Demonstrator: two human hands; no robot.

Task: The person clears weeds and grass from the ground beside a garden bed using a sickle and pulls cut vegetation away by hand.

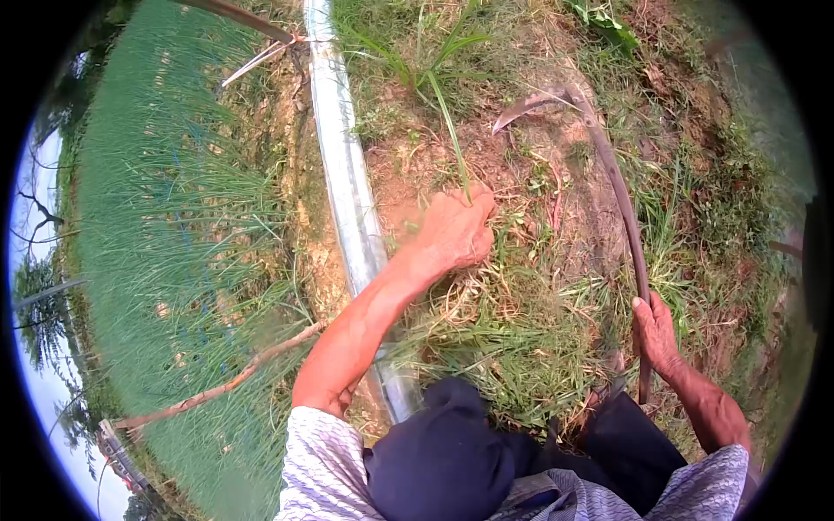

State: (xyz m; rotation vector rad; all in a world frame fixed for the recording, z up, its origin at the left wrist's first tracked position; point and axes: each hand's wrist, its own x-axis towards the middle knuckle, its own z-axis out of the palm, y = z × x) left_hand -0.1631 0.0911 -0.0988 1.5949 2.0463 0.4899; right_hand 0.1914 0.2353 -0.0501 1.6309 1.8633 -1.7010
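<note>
My left hand [459,227] is closed in front of me over bare soil, low among the weeds. A long green grass blade [452,139] runs from its fingers up to a grass clump [426,65] ahead. On the right, my right hand [656,333] grips the lower part of a long wooden-handled hoe [621,195]. The hoe's handle bends slightly and points away from me. Its curved metal blade [527,106] lies at the far end, turned left close to the ground, beyond my left hand.
A silvery plastic-like strip [340,156] runs along the ground on the left. Beyond it grows a dense bed of thin green plants [165,217]. A wooden stick [234,379] slants across the bed. Loose pulled-looking grass [521,365] lies before my knees.
</note>
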